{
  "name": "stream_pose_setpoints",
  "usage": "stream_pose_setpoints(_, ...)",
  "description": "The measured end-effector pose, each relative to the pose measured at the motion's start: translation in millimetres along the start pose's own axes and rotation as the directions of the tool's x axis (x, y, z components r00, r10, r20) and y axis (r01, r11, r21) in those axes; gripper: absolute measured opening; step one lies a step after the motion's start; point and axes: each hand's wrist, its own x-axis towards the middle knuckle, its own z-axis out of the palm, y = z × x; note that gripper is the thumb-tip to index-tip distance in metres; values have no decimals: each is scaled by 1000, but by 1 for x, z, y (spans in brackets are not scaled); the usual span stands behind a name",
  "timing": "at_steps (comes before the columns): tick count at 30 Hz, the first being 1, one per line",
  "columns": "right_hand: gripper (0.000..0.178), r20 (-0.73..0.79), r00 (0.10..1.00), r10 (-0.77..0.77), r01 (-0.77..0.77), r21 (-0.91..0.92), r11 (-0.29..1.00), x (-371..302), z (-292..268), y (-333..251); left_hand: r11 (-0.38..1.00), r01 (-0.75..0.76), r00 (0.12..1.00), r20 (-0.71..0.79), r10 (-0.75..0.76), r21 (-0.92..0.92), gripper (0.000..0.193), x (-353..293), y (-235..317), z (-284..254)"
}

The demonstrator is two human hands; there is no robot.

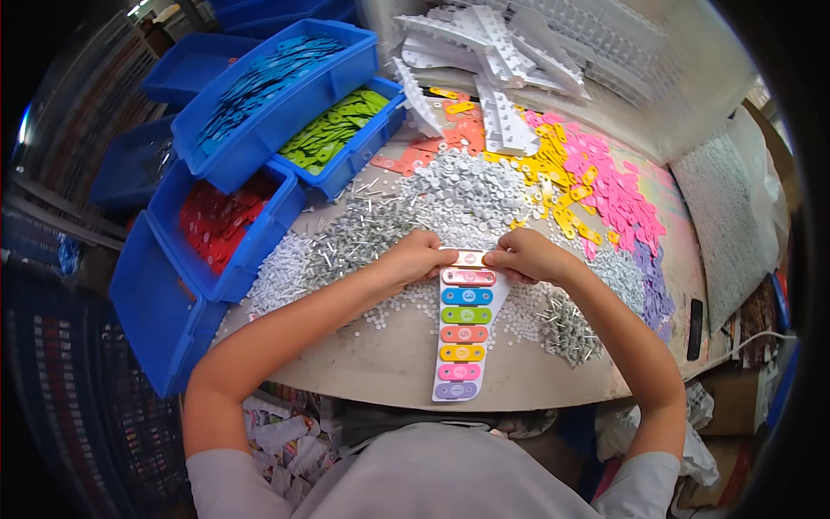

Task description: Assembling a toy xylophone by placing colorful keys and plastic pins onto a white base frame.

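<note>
A toy xylophone (467,335) with a white tapered base lies on the table in front of me, its short end near the front edge. Bars in red, blue, green, coral, yellow, pink and purple cross it in a row. At its far end, a pale bar (469,258) stretches between my two hands. My left hand (421,258) is closed, thumb and fingers pinching the left end. On the right end, my right hand (528,257) pinches in the same way. Beyond them spreads a heap of white round caps (471,186), with metal pins (359,229) to the left.
Blue bins hold blue bars (268,86), green bars (337,130) and red bars (226,221). Loose yellow bars (553,173), pink bars (614,186) and purple bars (653,285) lie at right. White bases (493,52) pile up at the back. A black phone-like object (695,329) rests at far right.
</note>
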Motion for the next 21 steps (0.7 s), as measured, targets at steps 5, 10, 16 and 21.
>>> stream_pose_setpoints(5, 32, -183, 982, -40, 57, 88, 995, -15, 19, 2, 915, -307, 922, -157, 354, 260, 30, 7, -33, 4)
stream_pose_setpoints(10, 19, -595, 795, -116, 198, 73, 978, -56, 48, 20, 866, -285, 859, -291, 421, 411, 33, -66, -7, 6)
stream_pose_setpoints(16, 18, -858, 390, -334, -128, -410, 903, -134, 8, 99, 608, -107, 509, -482, 713, 787, 9, -133, -31, -80)
stream_pose_setpoints(21, 27, -842, 515, -158, -393, -396, 830, -160, 12, 149, 478, -52, 527, -382, 759, 877, 8, -149, -56, -117)
